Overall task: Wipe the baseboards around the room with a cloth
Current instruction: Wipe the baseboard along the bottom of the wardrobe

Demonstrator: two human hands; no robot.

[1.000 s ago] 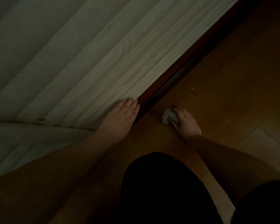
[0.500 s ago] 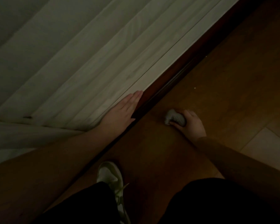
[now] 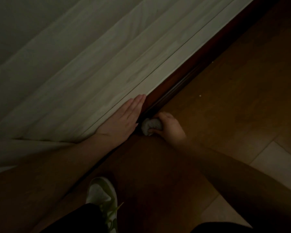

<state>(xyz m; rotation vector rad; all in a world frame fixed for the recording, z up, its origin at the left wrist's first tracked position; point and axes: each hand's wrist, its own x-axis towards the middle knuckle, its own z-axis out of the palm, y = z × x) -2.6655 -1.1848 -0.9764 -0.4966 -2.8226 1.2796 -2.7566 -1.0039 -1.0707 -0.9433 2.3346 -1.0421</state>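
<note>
The room is dim. A dark reddish-brown baseboard [image 3: 188, 74] runs diagonally from upper right down to the centre, under a pale pleated curtain [image 3: 91, 64]. My left hand [image 3: 124, 117] lies flat with straight fingers on the curtain's lower edge, holding it back from the baseboard. My right hand [image 3: 169, 126] grips a small bunched white cloth [image 3: 149, 126] and presses it against the foot of the baseboard, right beside my left hand.
Brown wooden floor [image 3: 233, 106] spreads to the right, with a paler floor strip [image 3: 275, 157] at the lower right. My white shoe [image 3: 102, 194] stands on the floor near the bottom centre, close to the wall line. A tiny light speck [image 3: 200, 95] lies on the floor.
My right hand has moved the cloth from the open floor over to the baseboard's foot. My left hand slid slightly further up along the curtain edge. The shoe came into view.
</note>
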